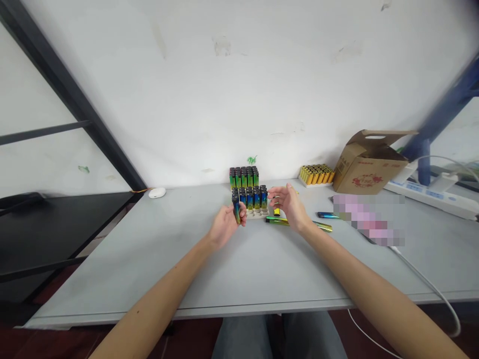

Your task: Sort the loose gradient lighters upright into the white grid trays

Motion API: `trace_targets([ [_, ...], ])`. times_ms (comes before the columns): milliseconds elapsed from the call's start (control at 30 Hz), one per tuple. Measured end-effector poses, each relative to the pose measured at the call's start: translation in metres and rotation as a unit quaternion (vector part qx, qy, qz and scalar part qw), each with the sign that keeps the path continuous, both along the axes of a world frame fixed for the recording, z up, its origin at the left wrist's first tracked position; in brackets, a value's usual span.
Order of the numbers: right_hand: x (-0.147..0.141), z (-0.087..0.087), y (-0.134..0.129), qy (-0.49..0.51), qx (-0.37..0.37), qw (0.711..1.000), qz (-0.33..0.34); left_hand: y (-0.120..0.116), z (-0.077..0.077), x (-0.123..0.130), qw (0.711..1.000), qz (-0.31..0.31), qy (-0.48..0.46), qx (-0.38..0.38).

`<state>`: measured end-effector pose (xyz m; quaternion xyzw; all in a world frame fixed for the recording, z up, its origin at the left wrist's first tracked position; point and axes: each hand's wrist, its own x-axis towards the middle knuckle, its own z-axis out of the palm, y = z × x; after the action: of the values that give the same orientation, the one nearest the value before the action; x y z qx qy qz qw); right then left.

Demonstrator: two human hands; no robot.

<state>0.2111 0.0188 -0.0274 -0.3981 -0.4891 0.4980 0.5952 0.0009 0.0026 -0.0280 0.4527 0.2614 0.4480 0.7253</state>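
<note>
My left hand [225, 227] is clenched on a rainbow lighter [237, 212]; my right hand [291, 208] is released, open just beside the white tray [258, 214]; ahead, the grey table [123, 269] meets a white wall [239, 89]; its near edge lies well apart from both hands

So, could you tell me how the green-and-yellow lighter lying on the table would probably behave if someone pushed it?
The lighter looks rigid, so it probably won't flex. Its glossy finish suggests it may be slippery. Lying on its side with a slim body, it would likely slide or perhaps roll when pushed.
</note>
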Motion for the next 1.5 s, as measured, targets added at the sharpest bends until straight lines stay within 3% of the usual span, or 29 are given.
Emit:
trace_targets([
  [133, -0.001, 0.001, -0.003, -0.017, 0.046, 0.999, -0.006, -0.001, -0.004, 0.002, 0.998, 0.015, 0.050, 0.030],
  [333, -0.014, 0.004, -0.018, -0.155, 0.169, 0.973, -0.021, -0.007, -0.005, 0.006, 0.987, -0.033, 0.125, 0.093],
  [600, -0.023, -0.001, -0.027, -0.268, 0.202, 0.942, -0.019, -0.003, -0.009, 0.005, 0.973, -0.021, 0.172, 0.152],
  [933, -0.031, 0.000, -0.027, -0.182, 0.132, 0.974, -0.002, -0.006, -0.004, 0.007, 0.959, -0.028, 0.227, 0.167],
  [1200, -0.027, 0.000, -0.018, -0.138, 0.137, 0.979, -0.064, -0.002, -0.010, 0.001, 0.898, 0.045, 0.361, 0.249],
  [1367, -0.024, -0.003, -0.011, -0.050, 0.084, 0.994, -0.058, 0.001, -0.012, 0.002, 0.870, 0.147, 0.394, 0.257],
  [1500, -0.021, -0.006, -0.007, -0.013, 0.061, 0.996, -0.059, 0.000, -0.011, 0.001, 0.864, 0.193, 0.377, 0.273],
])
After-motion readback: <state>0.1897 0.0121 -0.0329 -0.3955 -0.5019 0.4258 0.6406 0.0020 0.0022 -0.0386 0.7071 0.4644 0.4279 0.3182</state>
